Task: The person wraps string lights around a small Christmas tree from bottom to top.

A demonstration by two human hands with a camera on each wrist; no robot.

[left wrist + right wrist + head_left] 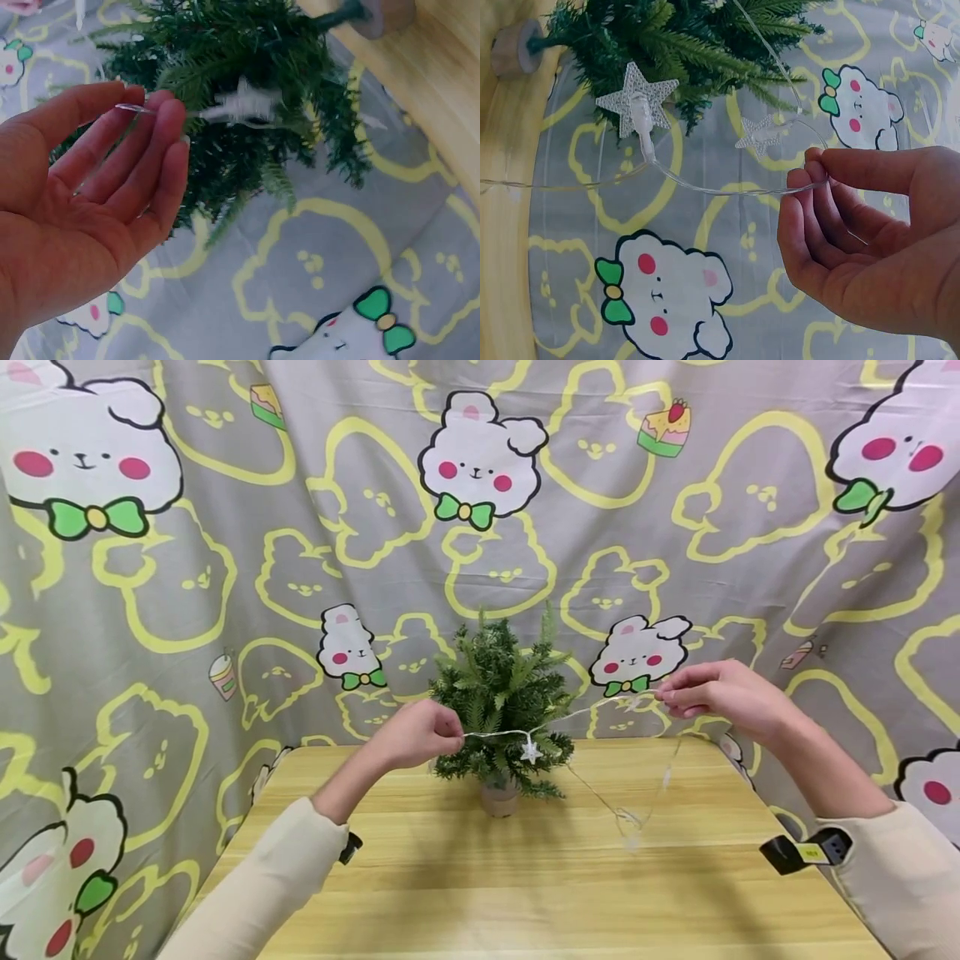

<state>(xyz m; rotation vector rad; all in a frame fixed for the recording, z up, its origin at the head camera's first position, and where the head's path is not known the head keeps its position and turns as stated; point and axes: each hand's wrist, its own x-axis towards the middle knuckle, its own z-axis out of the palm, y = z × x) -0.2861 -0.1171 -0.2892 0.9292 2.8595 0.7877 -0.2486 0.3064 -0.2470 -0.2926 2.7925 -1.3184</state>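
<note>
A string of star lights (577,713) is stretched between my two hands, in front of a small artificial Christmas tree (501,693). My left hand (420,733) pinches one end of the stretch between thumb and fingertips, left of the tree. Out to the right, my right hand (712,693) pinches the wire higher up. A clear star (530,750) dangles from the wire before the branches. From the right hand a loose loop hangs toward the table, and the right wrist view shows two stars (637,101) close to those fingers.
The tree stands on a round wooden base (500,797) at the back of a wood-grain table (450,877). Behind and beside it hangs a grey curtain (420,560) with yellow outlines and white rabbits. Dark wrist cameras (806,852) sit at both sleeves.
</note>
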